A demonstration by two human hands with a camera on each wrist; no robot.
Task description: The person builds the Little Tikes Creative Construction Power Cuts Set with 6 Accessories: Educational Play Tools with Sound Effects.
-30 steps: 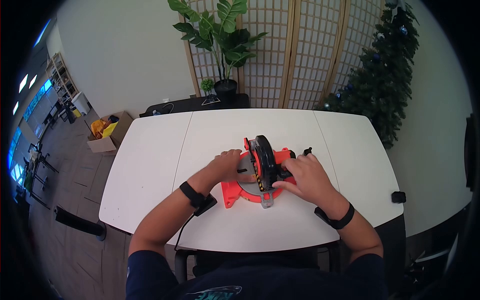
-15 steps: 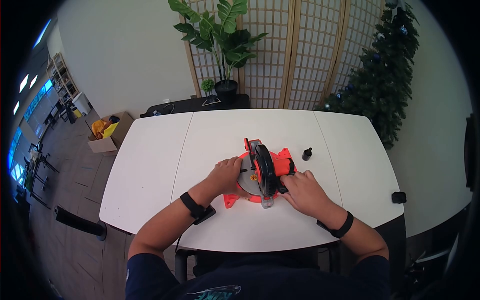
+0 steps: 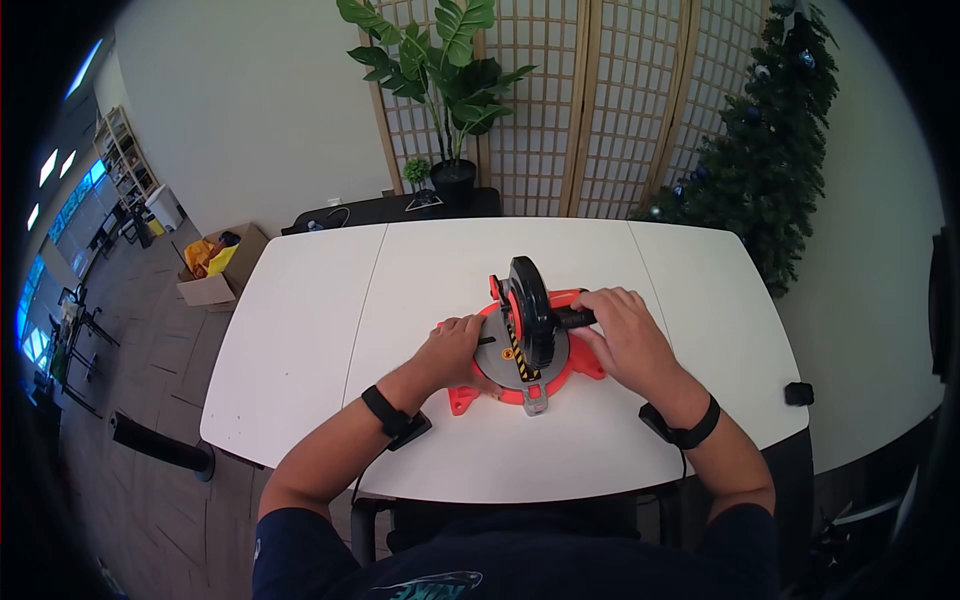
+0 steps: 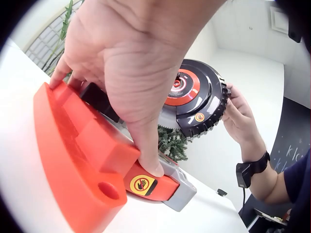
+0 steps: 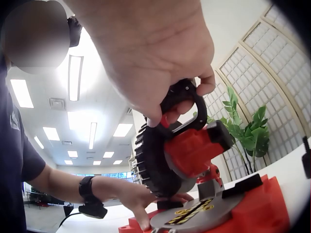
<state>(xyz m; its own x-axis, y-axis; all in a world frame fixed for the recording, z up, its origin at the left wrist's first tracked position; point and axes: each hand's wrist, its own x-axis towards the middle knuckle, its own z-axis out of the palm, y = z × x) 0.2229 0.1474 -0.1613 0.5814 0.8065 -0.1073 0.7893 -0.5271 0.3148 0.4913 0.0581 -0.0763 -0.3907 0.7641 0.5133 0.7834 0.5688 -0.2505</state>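
Note:
A red, black and grey toy miter saw (image 3: 534,315) stands on the white table. My left hand (image 3: 450,352) holds the left side of its red base (image 4: 53,141). In the left wrist view the fingers reach over the red fence and the thumb (image 4: 151,158) lies along the base edge by a yellow warning sticker. With my right hand (image 3: 632,340) I grip the saw's black loop handle (image 5: 199,114), fingers curled through it. The black toothed blade guard (image 4: 204,99) is raised above the round grey plate (image 5: 221,216) with its striped slot.
A small black bottle-like thing (image 5: 307,159) stands right of the saw, hidden by my hand in the head view. A small black object (image 3: 798,394) lies at the table's right edge. Behind the table (image 3: 290,320) are a potted plant (image 3: 452,180) and a decorated tree (image 3: 760,170).
The saw head first tipped down, then rose with my right hand, which moved up and slightly right. My left hand's thumb left the plate for the base edge and stayed there.

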